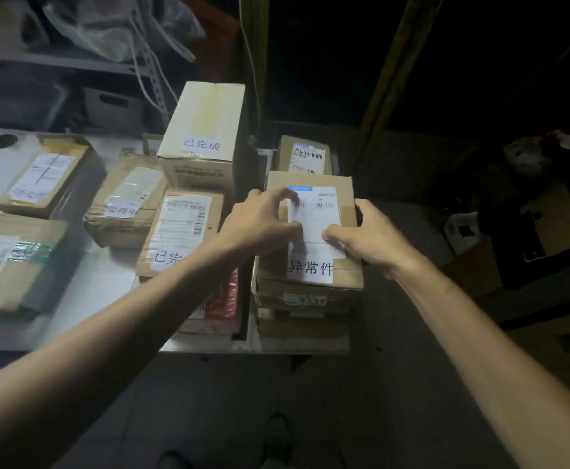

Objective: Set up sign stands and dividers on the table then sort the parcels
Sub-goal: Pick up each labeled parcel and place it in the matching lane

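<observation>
A brown cardboard parcel (343, 184) with a white shipping label and a white sticker with black characters tops a stack of parcels (305, 311) at the table's right end. My left hand (263, 223) holds its left side, thumb and curled fingers on the label. My right hand (370, 238) grips its right edge with the thumb on top. A thin dark divider (244, 319) stands just left of the stack. Left of it, a tall cream box (205, 126) with a sticker stands behind a flat labelled parcel (183, 228).
More labelled parcels lie on the white table (107, 292): one (128, 201) in the middle, two (48, 174) (9, 262) at the left, one (305, 155) behind the stack. A metal shelf (74, 62) rises at the back. Dark clutter sits on the floor at right.
</observation>
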`<state>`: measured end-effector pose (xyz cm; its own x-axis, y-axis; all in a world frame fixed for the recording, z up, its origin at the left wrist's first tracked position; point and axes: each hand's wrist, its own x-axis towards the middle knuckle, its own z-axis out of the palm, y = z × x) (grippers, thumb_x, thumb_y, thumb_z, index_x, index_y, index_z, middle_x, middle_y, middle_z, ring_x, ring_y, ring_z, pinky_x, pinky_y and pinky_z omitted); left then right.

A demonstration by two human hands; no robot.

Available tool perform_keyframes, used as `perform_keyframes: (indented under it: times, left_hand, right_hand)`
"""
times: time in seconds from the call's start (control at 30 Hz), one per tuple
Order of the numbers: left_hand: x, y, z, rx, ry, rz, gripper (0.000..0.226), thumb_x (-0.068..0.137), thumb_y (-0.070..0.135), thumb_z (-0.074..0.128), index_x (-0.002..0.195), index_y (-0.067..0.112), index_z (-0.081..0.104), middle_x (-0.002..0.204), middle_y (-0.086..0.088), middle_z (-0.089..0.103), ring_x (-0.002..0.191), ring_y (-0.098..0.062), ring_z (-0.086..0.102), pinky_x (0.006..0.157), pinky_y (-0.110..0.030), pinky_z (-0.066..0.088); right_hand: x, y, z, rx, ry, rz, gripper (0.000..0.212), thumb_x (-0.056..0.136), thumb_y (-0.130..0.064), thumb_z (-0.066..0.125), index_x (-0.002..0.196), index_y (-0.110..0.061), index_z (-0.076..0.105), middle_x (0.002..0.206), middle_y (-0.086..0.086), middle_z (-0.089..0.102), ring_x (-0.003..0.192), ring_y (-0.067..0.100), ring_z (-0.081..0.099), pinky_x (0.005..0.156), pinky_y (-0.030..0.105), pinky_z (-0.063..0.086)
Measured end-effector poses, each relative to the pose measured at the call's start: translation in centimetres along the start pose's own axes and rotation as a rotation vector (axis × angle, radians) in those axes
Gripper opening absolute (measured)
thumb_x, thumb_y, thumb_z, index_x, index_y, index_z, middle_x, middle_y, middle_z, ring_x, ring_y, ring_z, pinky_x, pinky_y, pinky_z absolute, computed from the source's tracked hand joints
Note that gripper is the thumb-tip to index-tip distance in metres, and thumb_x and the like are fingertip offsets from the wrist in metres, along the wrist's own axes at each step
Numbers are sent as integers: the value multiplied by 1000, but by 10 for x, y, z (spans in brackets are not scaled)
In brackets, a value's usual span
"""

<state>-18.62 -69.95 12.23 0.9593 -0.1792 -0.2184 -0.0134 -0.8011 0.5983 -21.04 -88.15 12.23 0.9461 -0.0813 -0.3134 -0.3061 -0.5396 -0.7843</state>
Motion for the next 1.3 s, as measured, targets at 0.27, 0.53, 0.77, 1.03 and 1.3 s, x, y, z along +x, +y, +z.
perform_keyframes:
  times: [0.27, 0.53, 0.77, 1.03, 1.3]
  left_hand:
    - [8, -8, 16, 1, 43, -80, 55, 86, 37, 63, 137, 41, 43, 139, -7, 43, 117, -34, 54, 99, -40, 43]
    - [1, -8, 15, 59, 29, -40, 59, 91, 38, 57, 145, 36, 33, 148, -8, 34, 121, -33, 53, 102, -43, 44]
    - [-23, -21, -29, 57, 119, 71, 50, 90, 35, 58, 138, 23, 49, 143, -11, 42, 128, -29, 46, 107, -39, 39]
    - [-97, -114, -133, -2, 324, 30, 40, 93, 29, 60, 132, 22, 55, 136, -2, 54, 122, -19, 50, 92, -27, 40]
    - [-224, -272, -234, -58, 538, -246, 33, 94, 27, 58, 127, 26, 61, 133, 1, 59, 106, -17, 61, 88, -28, 45]
  right_hand:
    - [24, 13, 9, -27, -40, -35, 59, 85, -25, 72, 136, -22, 44, 128, -2, 57, 108, 15, 57, 74, 29, 49]
    - [23, 5, 10, -281, 23, -68, 66, 84, -31, 69, 141, -17, 40, 138, 7, 49, 120, 25, 51, 92, 37, 49]
    - [-1, -55, 30, -443, 99, -324, 52, 91, -35, 61, 139, -19, 49, 139, 3, 52, 129, 23, 42, 96, 30, 35]
    - [-28, -164, 124, -269, -136, -541, 29, 94, -29, 61, 122, -23, 66, 127, -4, 65, 112, 10, 57, 92, 29, 43]
    - [-71, -271, 308, -267, -380, -749, 34, 90, -30, 64, 123, -22, 67, 124, 2, 67, 110, 18, 64, 97, 35, 50]
